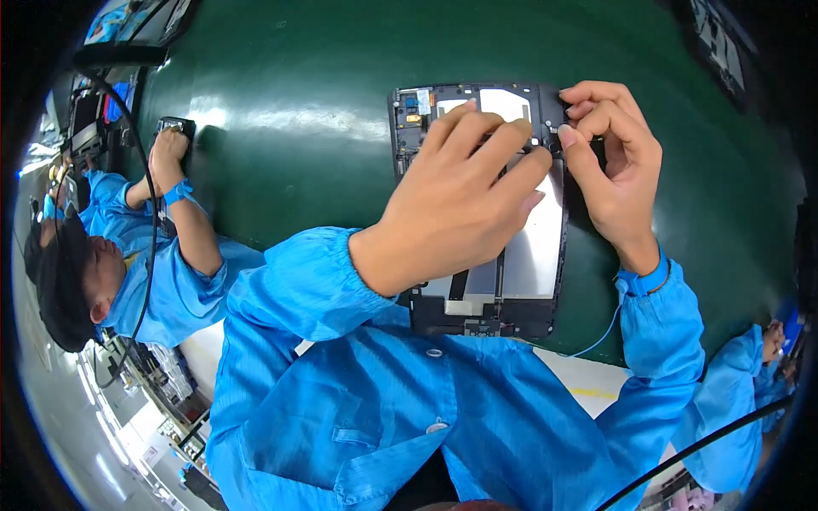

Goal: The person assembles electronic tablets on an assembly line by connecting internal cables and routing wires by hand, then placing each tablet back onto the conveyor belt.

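Note:
An opened tablet (pixel 538 247) lies on the green table, its inner side up, with a black frame, silver panels and small boards and connectors along its upper end. My left hand (pixel 464 187) is laid over its middle, palm down, fingers bent and apart, hiding the parts beneath. At the tablet's upper right edge is my right hand (pixel 618 157), thumb and index finger closed toward each other beside a small connector. Whatever that pinch holds is too small to make out. A blue wrist strap (pixel 645 277) with a thin cord circles my right wrist.
The green table top (pixel 290 179) spreads around the tablet. To the left, a co-worker (pixel 128 272) in blue handles a small dark device (pixel 176 128). Another person's blue sleeve (pixel 724 409) shows at lower right. A black cable (pixel 149 221) hangs at the left.

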